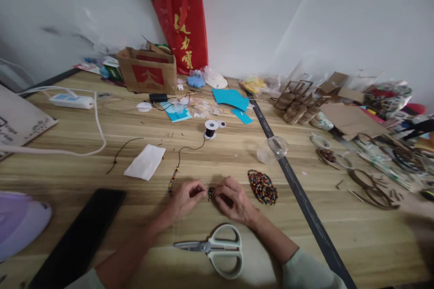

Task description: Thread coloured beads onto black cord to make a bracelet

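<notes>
Fingers and thumb of my left hand (186,196) are pinched together; what sits between them is too small to make out. Beside its fingertips lies a small bunch of multicoloured beads (211,193), and my right hand (234,199) is closed on the bunch's right side. A row of beads on a cord (173,180) lies by my left hand, its dark end leading up to a spool of black cord (210,130). To the right of my right hand is a coiled heap of bead strands (262,187). Scissors with pale handles (217,248) lie in front of me, blades pointing left.
A white paper piece (145,162) and a black flat slab (81,235) lie to the left. Clear round plastic containers (273,149) stand near a dark strip across the table (298,194). Behind are a cardboard box (147,72), a red bag (185,31) and small woven baskets (298,104).
</notes>
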`<state>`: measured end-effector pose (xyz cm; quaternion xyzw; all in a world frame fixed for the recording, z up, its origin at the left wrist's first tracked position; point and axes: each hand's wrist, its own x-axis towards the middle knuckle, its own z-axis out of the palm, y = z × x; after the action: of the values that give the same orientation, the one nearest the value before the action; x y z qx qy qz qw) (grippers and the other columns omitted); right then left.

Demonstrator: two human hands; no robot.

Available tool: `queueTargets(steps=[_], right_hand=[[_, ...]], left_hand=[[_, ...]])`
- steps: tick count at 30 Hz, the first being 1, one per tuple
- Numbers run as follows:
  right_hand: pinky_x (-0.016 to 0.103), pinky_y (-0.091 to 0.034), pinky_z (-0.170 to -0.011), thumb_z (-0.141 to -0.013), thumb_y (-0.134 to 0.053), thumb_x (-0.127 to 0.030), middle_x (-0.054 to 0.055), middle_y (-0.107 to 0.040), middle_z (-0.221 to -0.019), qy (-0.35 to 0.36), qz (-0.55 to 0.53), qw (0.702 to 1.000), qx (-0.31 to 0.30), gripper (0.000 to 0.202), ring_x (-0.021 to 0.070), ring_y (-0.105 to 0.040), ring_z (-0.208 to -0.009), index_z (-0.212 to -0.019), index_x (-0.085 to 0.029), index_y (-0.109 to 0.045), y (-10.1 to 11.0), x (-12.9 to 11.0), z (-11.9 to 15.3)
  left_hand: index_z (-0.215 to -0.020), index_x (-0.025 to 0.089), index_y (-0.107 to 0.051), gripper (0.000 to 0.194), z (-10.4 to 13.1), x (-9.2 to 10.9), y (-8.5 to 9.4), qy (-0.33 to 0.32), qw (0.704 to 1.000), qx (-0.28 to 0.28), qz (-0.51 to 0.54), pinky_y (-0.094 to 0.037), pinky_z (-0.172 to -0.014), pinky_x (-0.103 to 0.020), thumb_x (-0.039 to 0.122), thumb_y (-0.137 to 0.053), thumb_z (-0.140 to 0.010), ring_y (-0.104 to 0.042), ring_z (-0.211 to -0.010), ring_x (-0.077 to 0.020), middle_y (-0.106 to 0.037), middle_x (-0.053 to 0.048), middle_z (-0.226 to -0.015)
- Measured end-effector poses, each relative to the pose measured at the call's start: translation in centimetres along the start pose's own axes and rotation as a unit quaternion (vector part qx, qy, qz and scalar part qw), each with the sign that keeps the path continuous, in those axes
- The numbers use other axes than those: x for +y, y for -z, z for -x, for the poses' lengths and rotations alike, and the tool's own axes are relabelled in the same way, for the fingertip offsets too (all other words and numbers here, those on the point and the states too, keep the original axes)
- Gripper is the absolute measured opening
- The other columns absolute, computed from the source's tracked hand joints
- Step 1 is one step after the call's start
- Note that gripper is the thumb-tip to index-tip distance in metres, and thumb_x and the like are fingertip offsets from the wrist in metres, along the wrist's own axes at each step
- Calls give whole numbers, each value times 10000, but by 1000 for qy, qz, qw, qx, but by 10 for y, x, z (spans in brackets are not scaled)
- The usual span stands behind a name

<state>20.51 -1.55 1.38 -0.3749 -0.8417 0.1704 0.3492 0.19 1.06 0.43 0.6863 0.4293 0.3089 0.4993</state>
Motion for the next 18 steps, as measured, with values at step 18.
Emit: queueTargets(steps=[18], right_hand=[[334,-402,-704,-886,-498,-212,72,-543,-786,31,135,989,-56,126,206,-457,-779,-799,-169,-579,-10,-2,0]], left_hand=[[-743,180,-604,177,17,7,-12,-197,943,40,-266,-445,-697,-271,123,-497,-872,-565,-755,-172,-630,-43,-766]])
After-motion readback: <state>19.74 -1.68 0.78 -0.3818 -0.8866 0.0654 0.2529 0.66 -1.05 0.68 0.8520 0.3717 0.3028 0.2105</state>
